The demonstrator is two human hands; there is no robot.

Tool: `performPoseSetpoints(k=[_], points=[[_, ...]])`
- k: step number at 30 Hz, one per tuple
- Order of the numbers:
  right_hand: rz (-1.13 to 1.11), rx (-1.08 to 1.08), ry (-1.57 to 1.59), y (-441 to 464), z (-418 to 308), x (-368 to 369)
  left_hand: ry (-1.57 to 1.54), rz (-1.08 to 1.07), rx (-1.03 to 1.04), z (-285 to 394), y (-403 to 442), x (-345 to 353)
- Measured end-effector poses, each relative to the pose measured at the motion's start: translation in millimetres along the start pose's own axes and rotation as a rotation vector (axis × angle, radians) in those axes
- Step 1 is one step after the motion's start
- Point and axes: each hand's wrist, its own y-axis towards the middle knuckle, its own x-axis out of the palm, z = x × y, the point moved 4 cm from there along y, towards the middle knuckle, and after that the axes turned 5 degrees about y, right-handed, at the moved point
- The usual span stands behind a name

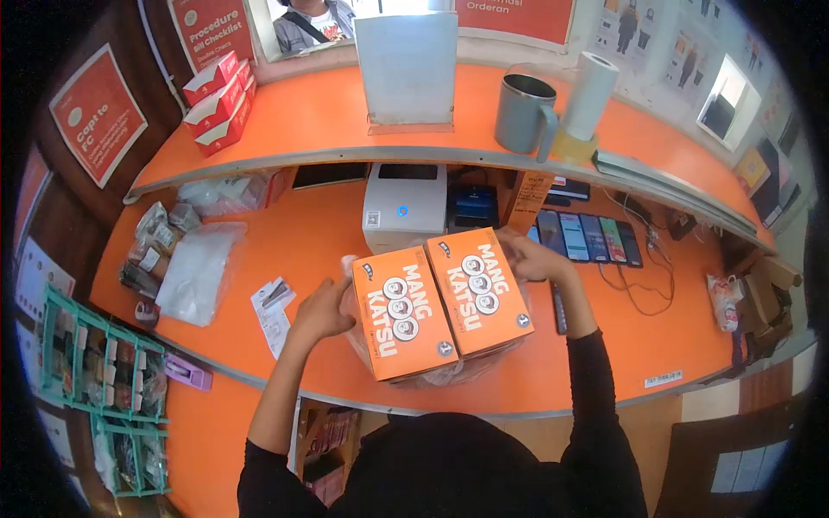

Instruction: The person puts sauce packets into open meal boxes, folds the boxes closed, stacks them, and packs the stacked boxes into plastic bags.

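Two orange boxes with white lettering, a left one (pixel 402 312) and a right one (pixel 480 292), stand side by side on the orange counter, with clear plastic bunched around their lower edges. My left hand (pixel 326 311) is at the outer side of the left box, by the plastic, its fingers apart. At the upper right corner of the right box is my right hand (pixel 528 257); its fingertips are partly hidden behind the box, so its grip does not show. A white printer (pixel 404 203) sits just behind the boxes.
Paper slips (pixel 273 315) and plastic bags (pixel 194 272) lie at left. Several phones (pixel 596 237) with cables are at right. The raised shelf holds red boxes (pixel 218 108), a sign stand (pixel 406 69) and a grey mug (pixel 522 112). A person (pixel 313 22) stands beyond it.
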Motion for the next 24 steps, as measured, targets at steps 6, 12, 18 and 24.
performPoseSetpoints(k=[6,12,18,24], points=[[0.165,-0.033,0.166,-2.3,-33.3,-16.1,-0.498,-0.13,-0.132,30.8,-18.3,-47.5],[0.278,-0.131,-0.112,-13.0,-76.1,-38.7,-0.286,0.177,0.078,76.1,-43.7,-91.0],[0.612,0.053,-0.31,-63.9,-146.7,-44.8,-0.189,0.319,0.018,102.6,-97.2,-119.2],[0.596,0.441,-0.272,-121.0,-105.8,12.9,-0.271,0.201,-0.109,100.6,-128.3,-70.4]])
